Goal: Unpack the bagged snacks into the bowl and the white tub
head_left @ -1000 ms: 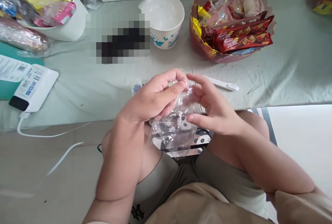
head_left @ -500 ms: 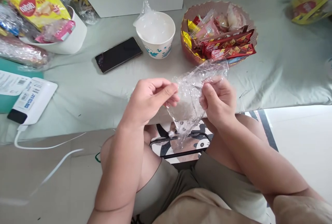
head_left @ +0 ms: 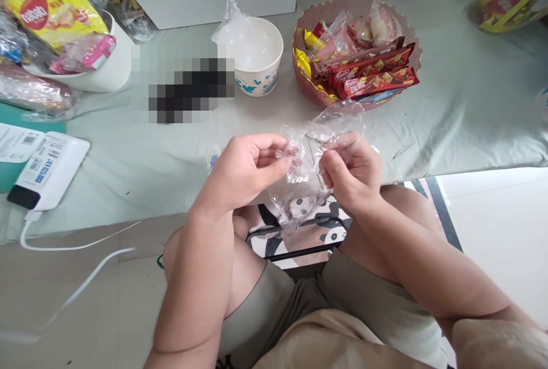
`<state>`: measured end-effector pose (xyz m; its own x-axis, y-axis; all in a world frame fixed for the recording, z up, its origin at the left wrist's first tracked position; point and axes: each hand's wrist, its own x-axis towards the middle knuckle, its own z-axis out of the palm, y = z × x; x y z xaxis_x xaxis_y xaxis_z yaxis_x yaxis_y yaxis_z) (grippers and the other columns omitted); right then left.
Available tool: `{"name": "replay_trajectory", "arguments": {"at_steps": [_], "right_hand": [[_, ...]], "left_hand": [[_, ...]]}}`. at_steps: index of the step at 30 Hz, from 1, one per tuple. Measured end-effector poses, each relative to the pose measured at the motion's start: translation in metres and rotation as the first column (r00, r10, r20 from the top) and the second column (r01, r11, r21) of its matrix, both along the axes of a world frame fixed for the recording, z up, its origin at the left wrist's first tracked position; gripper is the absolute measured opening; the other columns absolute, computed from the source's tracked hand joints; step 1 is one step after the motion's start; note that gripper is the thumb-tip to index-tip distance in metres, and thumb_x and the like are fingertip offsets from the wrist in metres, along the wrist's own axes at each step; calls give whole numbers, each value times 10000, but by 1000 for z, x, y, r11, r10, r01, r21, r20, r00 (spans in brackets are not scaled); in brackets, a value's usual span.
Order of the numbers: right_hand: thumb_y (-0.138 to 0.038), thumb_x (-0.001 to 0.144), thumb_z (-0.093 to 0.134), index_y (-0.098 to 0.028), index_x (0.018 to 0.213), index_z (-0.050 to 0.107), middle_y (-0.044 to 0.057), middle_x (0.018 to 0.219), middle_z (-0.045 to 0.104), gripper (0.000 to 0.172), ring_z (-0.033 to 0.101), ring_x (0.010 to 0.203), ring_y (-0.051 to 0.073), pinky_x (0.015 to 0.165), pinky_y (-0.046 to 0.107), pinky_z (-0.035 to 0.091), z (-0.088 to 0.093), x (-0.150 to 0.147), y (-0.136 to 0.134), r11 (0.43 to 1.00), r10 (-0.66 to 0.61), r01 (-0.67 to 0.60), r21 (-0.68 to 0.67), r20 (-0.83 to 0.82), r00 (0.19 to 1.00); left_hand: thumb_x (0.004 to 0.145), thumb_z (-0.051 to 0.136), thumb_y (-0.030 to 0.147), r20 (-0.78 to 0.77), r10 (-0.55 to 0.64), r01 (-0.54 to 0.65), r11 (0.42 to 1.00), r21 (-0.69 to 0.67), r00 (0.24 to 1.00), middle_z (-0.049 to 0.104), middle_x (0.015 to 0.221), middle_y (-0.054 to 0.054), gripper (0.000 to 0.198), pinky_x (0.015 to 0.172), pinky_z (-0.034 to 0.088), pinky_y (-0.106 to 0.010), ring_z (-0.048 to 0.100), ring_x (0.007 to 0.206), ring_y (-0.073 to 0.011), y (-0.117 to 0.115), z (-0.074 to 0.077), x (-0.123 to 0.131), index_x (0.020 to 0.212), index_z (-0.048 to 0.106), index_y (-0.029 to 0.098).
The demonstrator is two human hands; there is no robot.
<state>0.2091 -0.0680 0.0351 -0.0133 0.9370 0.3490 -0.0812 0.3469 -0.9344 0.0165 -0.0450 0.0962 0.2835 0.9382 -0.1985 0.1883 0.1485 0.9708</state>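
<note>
Right hand (head_left: pixel 353 172) is closed with the thumb against the fingers, and crumpled clear plastic (head_left: pixel 305 192) is held there. By the left hand (head_left: pixel 287 155), set opposite, the same plastic is touched at the fingertips; its fingers are loosely curled, and whether the film is actually pinched there cannot be told. The plastic is stretched loosely between the two hands, above the person's knees and the near edge of the table (head_left: pixel 462 106), its lower end hanging over a panda-patterned surface (head_left: pixel 282 243). Just beyond, a scalloped bowl (head_left: pixel 411 29) is filled with wrapped snacks, red packets (head_left: pixel 379 84) being laid at its front. Beside it, to the left, a white paper cup (head_left: pixel 257 82) is placed upright, with clear film (head_left: pixel 231 21) bunched at its rim. Left of the cup, a dark object (head_left: pixel 188 89) is obscured by pixelation. Farther left, a white container (head_left: pixel 122 58) is heaped with packets, a yellow one (head_left: pixel 55 12) on top. Nearer the edge, a white device (head_left: pixel 55 172) is seen, joined to a white cable (head_left: pixel 51 247).
</note>
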Motion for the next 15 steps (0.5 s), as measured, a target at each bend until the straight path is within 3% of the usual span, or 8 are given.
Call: {"name": "replay_trajectory", "arguments": {"at_steps": [4, 7, 15], "right_hand": [[-305, 1015, 639, -233, 938, 637, -87, 550, 517, 105, 463, 433, 58, 440, 206, 377, 2, -3, -2, 995, 67, -72, 62, 82, 994], [-334, 1012, 640, -233, 919, 640, -77, 556, 542, 137, 480, 442, 64, 443, 212, 385, 4, -3, -1, 997, 50, -55, 53, 96, 994], [-422, 992, 670, -222, 920, 687, -70, 555, 571, 213, 472, 419, 53, 444, 211, 395, 4, -4, 0, 999, 5, -2, -49, 64, 998]], "left_hand": [[725, 883, 349, 64, 34, -34, 999, 4, 997, 786, 786, -35, 228, 613, 605, -266, 757, 729, -200, 0, -2, 4, 858, 778, 198], [701, 912, 319, 95, 82, -86, 996, 35, 992, 772, 737, -15, 197, 582, 581, -241, 728, 667, -165, 1, -4, 3, 799, 782, 209], [701, 836, 211, -54, 174, -165, 976, 138, 983, 729, 608, -2, 67, 470, 512, -207, 647, 512, -121, 0, -3, -5, 706, 773, 189]]}}
